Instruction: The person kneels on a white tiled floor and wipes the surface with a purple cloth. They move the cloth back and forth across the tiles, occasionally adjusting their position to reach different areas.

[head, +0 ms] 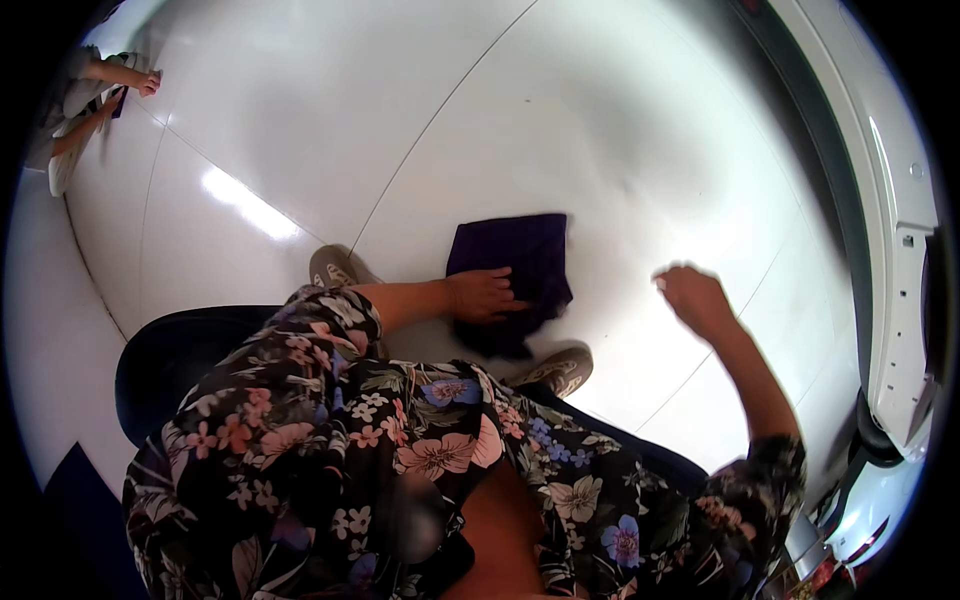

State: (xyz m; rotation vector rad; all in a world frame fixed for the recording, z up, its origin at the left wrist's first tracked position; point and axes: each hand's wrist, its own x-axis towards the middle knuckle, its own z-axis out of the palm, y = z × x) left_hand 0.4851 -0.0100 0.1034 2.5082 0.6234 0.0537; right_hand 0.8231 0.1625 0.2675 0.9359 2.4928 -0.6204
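A dark purple cloth (517,240), its lower part bunched, lies on the glossy pale floor between the person's two brown shoes. My left hand (484,295) rests palm down on this cloth, fingers somewhat apart and pointing right. Off to the right, above the floor and not touching the cloth, is my right hand (694,300) with its fingers curled. Whether anything small sits between those fingertips cannot be made out. Floral-patterned clothing covers my upper arms and lap.
A dark seat (176,367) shows behind my left arm. At upper left, another person's hands (148,82) are near a small purple item. A large white panel with dark lower trim (847,165), apparently a vehicle's, curves along the right. Thin seams cross the floor (337,135).
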